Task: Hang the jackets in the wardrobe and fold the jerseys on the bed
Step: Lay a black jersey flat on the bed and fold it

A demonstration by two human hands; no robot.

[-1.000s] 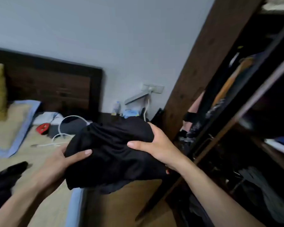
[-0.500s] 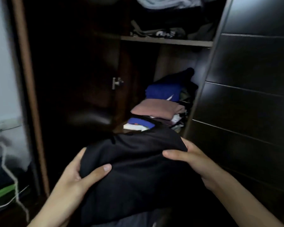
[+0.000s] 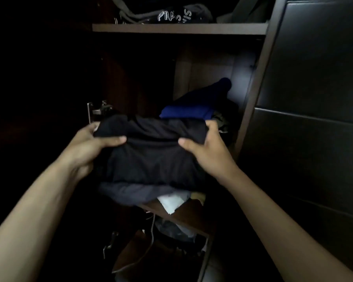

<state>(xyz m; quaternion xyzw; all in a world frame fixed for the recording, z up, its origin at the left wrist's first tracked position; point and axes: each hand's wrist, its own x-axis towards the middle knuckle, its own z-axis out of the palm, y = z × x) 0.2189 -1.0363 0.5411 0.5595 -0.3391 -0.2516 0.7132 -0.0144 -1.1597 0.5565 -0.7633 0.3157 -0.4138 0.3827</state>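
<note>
You face a dim, dark-wood wardrobe (image 3: 251, 123): upper shelf (image 3: 179, 29) overhead, padded dark door panels (image 3: 314, 94) at right.

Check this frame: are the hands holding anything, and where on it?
Yes. Both hands hold one folded black garment: the left hand grips its left edge, the right hand its right edge, thumbs on top.

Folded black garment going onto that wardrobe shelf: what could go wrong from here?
1. The shelf pile is already untidy: the blue garment leans at the back and white cloth overhangs the shelf edge, so pushing in may topple or drag them off.
2. Left hand and right hand grip only the black garment's sides; its fold may sag open.
</note>
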